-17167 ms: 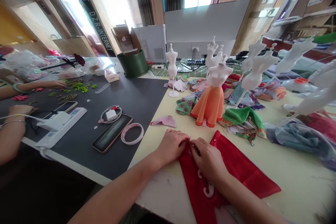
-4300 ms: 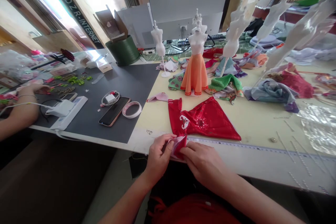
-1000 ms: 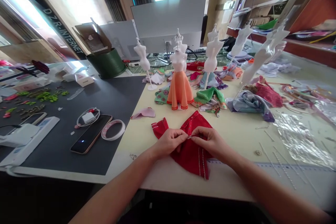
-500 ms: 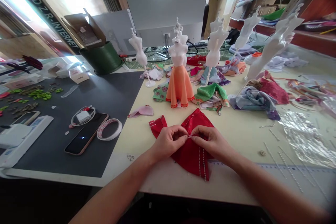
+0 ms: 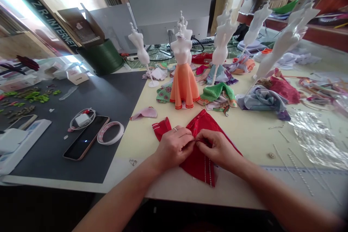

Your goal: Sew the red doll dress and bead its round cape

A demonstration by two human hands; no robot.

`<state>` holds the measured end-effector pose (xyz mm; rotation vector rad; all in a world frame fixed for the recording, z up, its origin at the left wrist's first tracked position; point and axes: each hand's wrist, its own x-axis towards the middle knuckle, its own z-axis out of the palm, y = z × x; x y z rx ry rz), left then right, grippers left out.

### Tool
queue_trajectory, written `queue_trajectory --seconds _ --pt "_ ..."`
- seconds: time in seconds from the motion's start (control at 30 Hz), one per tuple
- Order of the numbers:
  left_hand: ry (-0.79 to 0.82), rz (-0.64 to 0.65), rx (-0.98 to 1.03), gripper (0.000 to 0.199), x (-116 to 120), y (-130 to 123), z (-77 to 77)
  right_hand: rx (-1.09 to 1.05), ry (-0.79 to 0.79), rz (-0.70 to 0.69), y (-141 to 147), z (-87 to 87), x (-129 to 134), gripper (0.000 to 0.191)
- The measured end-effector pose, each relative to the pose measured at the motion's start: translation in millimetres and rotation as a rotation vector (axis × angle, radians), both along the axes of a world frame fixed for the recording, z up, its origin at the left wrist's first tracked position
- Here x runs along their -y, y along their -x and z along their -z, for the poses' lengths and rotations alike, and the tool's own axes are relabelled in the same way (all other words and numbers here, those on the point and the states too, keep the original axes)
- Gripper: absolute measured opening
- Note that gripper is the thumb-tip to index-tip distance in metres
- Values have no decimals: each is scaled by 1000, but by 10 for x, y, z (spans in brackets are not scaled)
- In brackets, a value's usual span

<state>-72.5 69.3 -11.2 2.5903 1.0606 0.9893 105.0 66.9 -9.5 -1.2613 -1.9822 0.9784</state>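
Observation:
A red cloth [image 5: 197, 165] with rows of small white beads lies on the cream table surface near the front edge. My left hand [image 5: 175, 146] is closed on its upper middle, thumb and fingers pinched together, a ring on one finger. Close against it, my right hand [image 5: 213, 146] pinches the same part of the cloth. The fingertips of both hands nearly meet and hide what lies between them. Behind the hands, an orange skirt [image 5: 185, 85] dresses a white mannequin [image 5: 181, 49].
More white mannequins [image 5: 224, 40] stand among fabric scraps [image 5: 221, 94] at the back. To the left are a phone [image 5: 86, 137], a tape roll [image 5: 110, 133] and a charger [image 5: 81, 119]. Bead strips [image 5: 300, 174] and clear plastic [image 5: 320, 139] lie right.
My left hand has turned, its back now more upward and its fingers folded over the cloth. More of the red cloth shows beyond my right hand. The view has shifted slightly.

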Motion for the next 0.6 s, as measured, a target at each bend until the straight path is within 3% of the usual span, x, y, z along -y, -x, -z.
queue_trajectory --seconds 0.1,0.17,0.4,0.6 --pt "-41 -13 -60 14 -1 -16 -5 -8 18 -17 2 9 -4 12" --pt "19 -15 -17 13 -7 -22 -21 -35 59 -22 2 -5 -4 11" --pt "550 57 141 14 -40 2 -142 -148 180 -48 -15 -79 -2 10" --pt "529 51 195 11 -29 14 -137 -167 212 -36 -11 -91 1 9"
